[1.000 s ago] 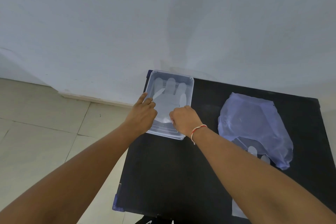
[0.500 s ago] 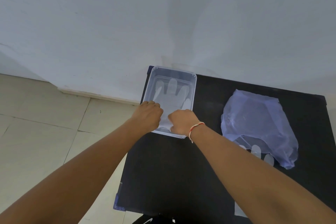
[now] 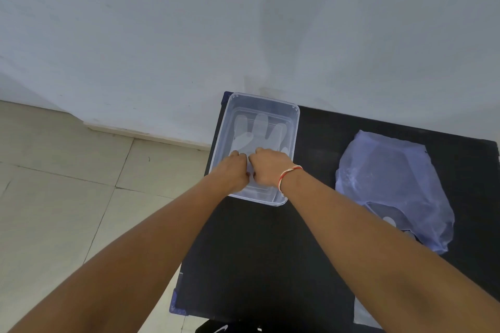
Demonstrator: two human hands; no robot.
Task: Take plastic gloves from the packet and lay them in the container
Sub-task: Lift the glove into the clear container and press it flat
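Observation:
A clear plastic container stands at the far left corner of the black table. A translucent plastic glove lies flat inside it, fingers pointing to the wall. My left hand and my right hand rest side by side inside the container's near half, fingers curled down on the glove's cuff end. Whether they pinch the glove or only press it is hidden. The bluish packet lies to the right, with more gloves showing at its near opening.
A white wall rises directly behind the table. Tiled floor lies to the left, beyond the table's left edge. A pale plastic sheet peeks out under my right forearm at the table's near edge.
Both hands have drawn together and back toward the container's near end, sliding along the glove. The left index finger, stretched out earlier, is now curled in.

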